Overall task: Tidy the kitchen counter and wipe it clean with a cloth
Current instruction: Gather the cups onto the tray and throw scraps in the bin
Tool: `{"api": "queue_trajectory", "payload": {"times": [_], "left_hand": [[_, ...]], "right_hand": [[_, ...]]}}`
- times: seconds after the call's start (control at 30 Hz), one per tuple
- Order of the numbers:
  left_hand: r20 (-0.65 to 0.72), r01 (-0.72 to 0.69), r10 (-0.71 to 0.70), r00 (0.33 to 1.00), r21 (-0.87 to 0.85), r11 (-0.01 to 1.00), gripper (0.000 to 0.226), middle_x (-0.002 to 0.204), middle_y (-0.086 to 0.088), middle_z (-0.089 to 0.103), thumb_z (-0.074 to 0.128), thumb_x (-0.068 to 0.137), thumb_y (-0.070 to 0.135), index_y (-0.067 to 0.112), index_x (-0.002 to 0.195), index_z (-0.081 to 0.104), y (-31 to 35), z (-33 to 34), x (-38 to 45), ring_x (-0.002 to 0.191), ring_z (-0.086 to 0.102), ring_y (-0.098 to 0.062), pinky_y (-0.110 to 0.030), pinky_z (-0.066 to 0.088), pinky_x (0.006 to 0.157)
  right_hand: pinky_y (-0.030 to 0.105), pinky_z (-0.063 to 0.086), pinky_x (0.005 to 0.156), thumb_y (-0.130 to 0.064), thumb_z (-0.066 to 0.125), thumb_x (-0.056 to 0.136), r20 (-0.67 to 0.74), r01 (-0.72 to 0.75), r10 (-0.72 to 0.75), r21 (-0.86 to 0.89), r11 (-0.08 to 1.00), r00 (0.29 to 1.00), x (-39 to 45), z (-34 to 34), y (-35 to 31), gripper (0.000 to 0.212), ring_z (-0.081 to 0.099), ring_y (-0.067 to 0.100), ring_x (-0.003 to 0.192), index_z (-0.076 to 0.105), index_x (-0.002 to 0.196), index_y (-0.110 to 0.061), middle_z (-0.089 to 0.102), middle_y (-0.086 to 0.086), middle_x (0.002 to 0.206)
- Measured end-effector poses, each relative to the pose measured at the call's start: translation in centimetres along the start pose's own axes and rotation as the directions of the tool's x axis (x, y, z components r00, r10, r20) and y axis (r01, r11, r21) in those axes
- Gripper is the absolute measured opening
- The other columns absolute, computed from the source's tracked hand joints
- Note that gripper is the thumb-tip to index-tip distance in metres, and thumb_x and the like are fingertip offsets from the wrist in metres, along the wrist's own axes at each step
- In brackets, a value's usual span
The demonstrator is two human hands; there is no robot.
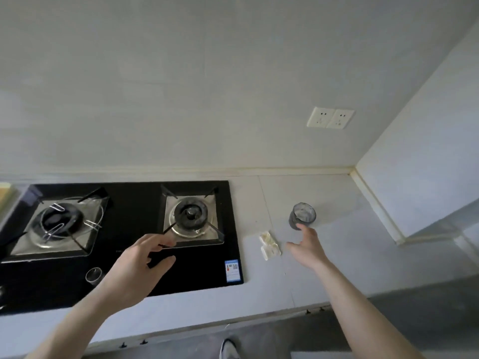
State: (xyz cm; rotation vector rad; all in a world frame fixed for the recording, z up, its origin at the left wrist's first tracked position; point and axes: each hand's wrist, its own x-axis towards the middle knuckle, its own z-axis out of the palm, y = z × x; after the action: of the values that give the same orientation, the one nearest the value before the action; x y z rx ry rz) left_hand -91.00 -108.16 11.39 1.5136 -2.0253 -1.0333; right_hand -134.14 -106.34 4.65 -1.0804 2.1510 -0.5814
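Right hand reaching for cup, nothing held yet.
Cup [302, 215] upright on desk [337, 268], right of stove [124, 237]; right hand [305, 246] spread wide, fingertips at its base. Left hand [140, 265] loosely curled, empty, over stove. Wrap cup's side; white packets [270, 245] lie just left.

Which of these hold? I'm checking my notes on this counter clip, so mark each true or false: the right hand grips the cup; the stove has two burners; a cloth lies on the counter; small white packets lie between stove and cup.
1. The right hand grips the cup. False: it is open, reaching toward it.
2. The stove has two burners. True.
3. A cloth lies on the counter. False: none is visible.
4. Small white packets lie between stove and cup. True.
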Motion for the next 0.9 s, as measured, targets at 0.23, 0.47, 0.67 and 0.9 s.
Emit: {"api": "queue_trajectory", "payload": {"times": [0.23, 0.47, 0.67, 0.9], "left_hand": [[-0.107, 0.149, -0.151, 0.983, -0.019, 0.989, 0.024, 0.119, 0.028, 0.060, 0.071, 0.091, 0.032, 0.045, 0.110, 0.063, 1.9, 4.0, -1.9, 0.112, 0.058, 0.003, -0.024, 0.050, 0.092], [-0.162, 0.264, -0.264, 0.951, -0.023, 0.964, 0.027, 0.122, 0.029, 0.057, 0.068, 0.094, 0.034, 0.044, 0.118, 0.061, 2.8, 5.4, -4.5, 0.117, 0.055, 0.005, -0.018, 0.047, 0.091], [-0.155, 0.334, -0.330, 0.931, -0.005, 0.943, 0.026, 0.124, 0.033, 0.051, 0.063, 0.096, 0.038, 0.047, 0.120, 0.057, 3.8, 6.0, -5.3, 0.113, 0.052, 0.010, -0.013, 0.045, 0.087], [-0.163, 0.360, -0.359, 0.919, -0.024, 0.933, 0.026, 0.127, 0.027, 0.052, 0.061, 0.097, 0.039, 0.044, 0.122, 0.058, 2.8, 5.2, -6.5, 0.118, 0.051, 0.007, -0.017, 0.046, 0.094]], "right_hand": [[0.037, 0.045, 0.105, -0.016, 0.063, 0.087, 0.063, -0.017, 0.033, -0.240, 0.971, 0.998, 9.8, -2.5, 2.2, 0.075, 0.048, 0.033, 0.135, 0.032, 0.155, -0.016, 0.030, 0.009, 0.159], [0.036, 0.045, 0.103, -0.010, 0.063, 0.088, 0.085, -0.028, 0.060, -0.342, 0.939, 0.995, 14.5, -0.2, 3.7, 0.064, 0.053, 0.038, 0.131, 0.043, 0.149, -0.006, 0.053, 0.018, 0.146], [0.036, 0.048, 0.078, -0.014, 0.065, 0.094, -0.102, 0.057, -0.098, -0.342, 0.938, 0.990, 14.5, 0.1, 4.6, 0.011, 0.066, 0.041, 0.101, 0.073, 0.101, -0.011, 0.072, 0.021, 0.106], [0.031, 0.041, 0.069, -0.012, 0.070, 0.092, -0.213, 0.330, -0.335, -0.057, 0.942, 0.918, 7.6, 3.0, -0.1, 0.006, 0.065, 0.036, 0.081, 0.068, 0.092, -0.006, 0.073, 0.016, 0.090]]}}
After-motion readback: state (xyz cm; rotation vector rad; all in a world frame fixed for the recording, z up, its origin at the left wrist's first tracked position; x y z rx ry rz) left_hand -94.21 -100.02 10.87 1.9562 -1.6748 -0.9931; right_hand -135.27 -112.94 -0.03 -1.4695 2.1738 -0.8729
